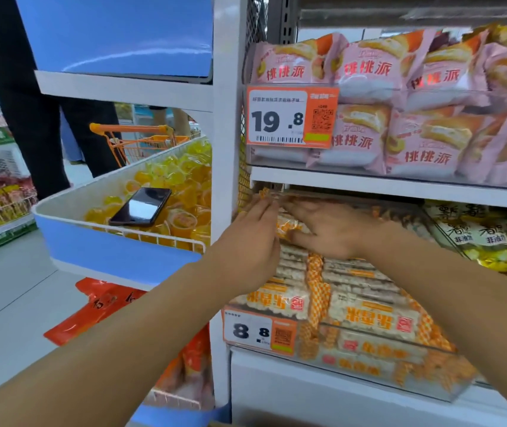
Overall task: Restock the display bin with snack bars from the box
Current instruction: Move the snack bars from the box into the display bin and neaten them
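Snack bars (354, 312) are already filling most of the clear display bin (400, 386), lying in stacked rows that reach from the front wall, below our wrists, up to the back of the shelf where our fingertips are working. We are reaching in with both hands under the white shelf (400, 186) that carries the pink pie packs (366, 87). Our left hand (246, 241) is standing on edge at the bin's left side, its fingers straight and lying against the end of a bar wrapper (286, 224) at the back. Our right hand (329, 229) is lying palm down just beside it, fingers spread flat and pressing on that same wrapper, so neither hand is clenching or pinching anything; we are pushing and squaring, not carrying. The two sets of fingertips are nearly touching each other.

We are judging the restock to be well along: the bin is looking close to full, and what we are doing now seems to be seating the last bars on the top back row. Little room is remaining above our knuckles. The box is not in view, so we cannot tell whether more bars are waiting. Left of our left hand, a phone (141, 206) is resting on jelly cups (184, 180) in a blue basket (123, 251).
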